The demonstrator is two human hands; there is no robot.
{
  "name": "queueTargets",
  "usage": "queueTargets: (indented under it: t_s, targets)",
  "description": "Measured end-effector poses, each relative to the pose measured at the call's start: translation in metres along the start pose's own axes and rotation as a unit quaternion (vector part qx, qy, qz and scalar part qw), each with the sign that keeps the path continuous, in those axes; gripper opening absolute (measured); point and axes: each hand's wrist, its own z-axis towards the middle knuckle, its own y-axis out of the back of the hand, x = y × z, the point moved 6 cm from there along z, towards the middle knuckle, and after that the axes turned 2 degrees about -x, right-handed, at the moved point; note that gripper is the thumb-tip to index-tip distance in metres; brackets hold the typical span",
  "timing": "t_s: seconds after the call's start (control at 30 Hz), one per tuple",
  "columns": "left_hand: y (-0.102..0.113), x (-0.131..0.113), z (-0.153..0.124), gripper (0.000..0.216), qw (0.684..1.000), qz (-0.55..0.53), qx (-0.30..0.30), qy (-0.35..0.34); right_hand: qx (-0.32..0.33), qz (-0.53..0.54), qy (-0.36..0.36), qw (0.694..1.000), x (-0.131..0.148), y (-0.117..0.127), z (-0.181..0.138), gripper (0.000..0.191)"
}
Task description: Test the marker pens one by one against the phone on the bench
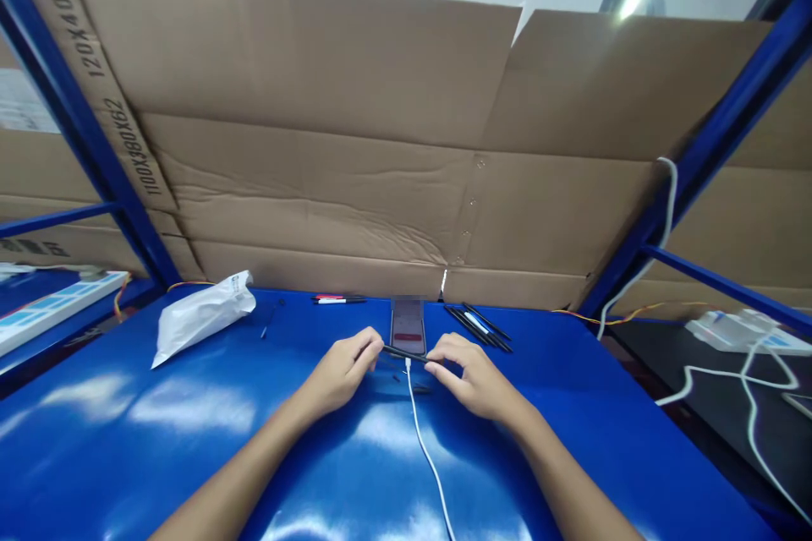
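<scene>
A slim black pen point(406, 353) is held level above the table, one end in each hand. My left hand point(348, 365) pinches its left end between thumb and fingers. At the other end, my right hand point(473, 374) grips it the same way. Just behind the pen a phone point(408, 323) lies on the table, with a white cable point(419, 431) running from its near end toward me. Small dark pieces point(419, 390) lie below the pen, too small to name. Several black pens point(479, 326) are grouped right of the phone.
A white plastic bag point(204, 314) lies at the left rear. Red and black pens point(339, 299) rest near the cardboard wall point(330, 194). Blue posts point(698, 154) frame both sides. Power strips point(60, 308) stand beyond the blue table point(190, 456).
</scene>
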Motion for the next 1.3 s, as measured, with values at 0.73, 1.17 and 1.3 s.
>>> queueTargets:
  t_s: [0.73,1.17,1.3]
  targets:
    - [-0.002,0.006,-0.002,0.048,0.994,-0.068,-0.062,0.058,-0.038,0.115,-0.140,0.983,-0.029,-0.028,0.002,0.020]
    - [-0.002,0.012,-0.001,0.035,0.993,-0.075,-0.071,0.057,-0.063,-0.027,-0.098,0.993,-0.016,-0.005,0.003,0.034]
    - [0.000,0.014,0.000,0.035,0.992,-0.087,-0.084,0.044,-0.019,-0.067,-0.053,0.996,-0.011,-0.004,0.001,0.024]
